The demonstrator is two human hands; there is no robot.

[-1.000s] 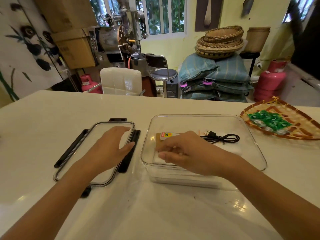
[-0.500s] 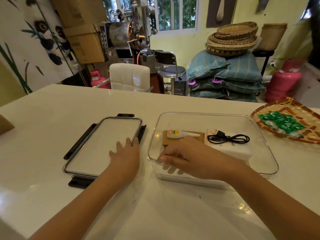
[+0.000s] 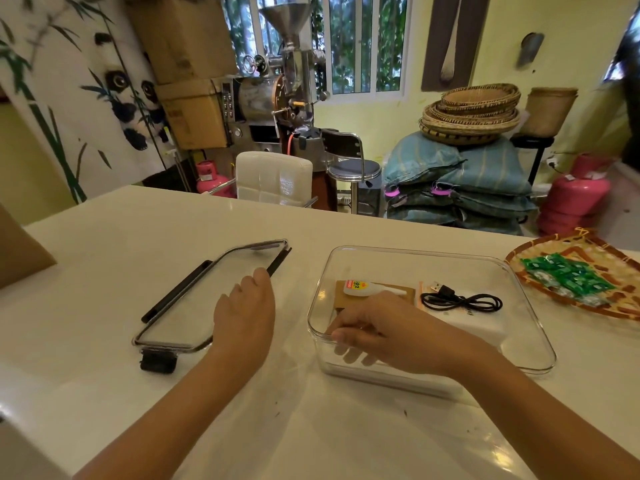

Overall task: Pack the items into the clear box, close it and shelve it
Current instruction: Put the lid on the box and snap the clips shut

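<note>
The clear box (image 3: 419, 253) stands open on the white table, right of centre. Inside it lie a small glue bottle (image 3: 360, 287) on a brown card, a coiled black USB cable (image 3: 460, 301) and a white flat item (image 3: 485, 329) under the cable. My right hand (image 3: 379, 332) grips the box's near-left rim, fingers reaching down inside the wall. To the left is the clear lid (image 3: 188, 299) with black clasps. My left hand (image 3: 244, 317) holds the lid's right edge, which is raised so the lid tilts.
A woven tray (image 3: 519, 258) with several green packets sits at the table's right edge. A brown cardboard piece (image 3: 20, 251) pokes in at the far left. A white chair (image 3: 273, 174) stands behind the table's far edge.
My left hand slid from lying flat on the lid to its right edge and lifted that edge off the table. My right hand stayed at the box's near-left rim.
</note>
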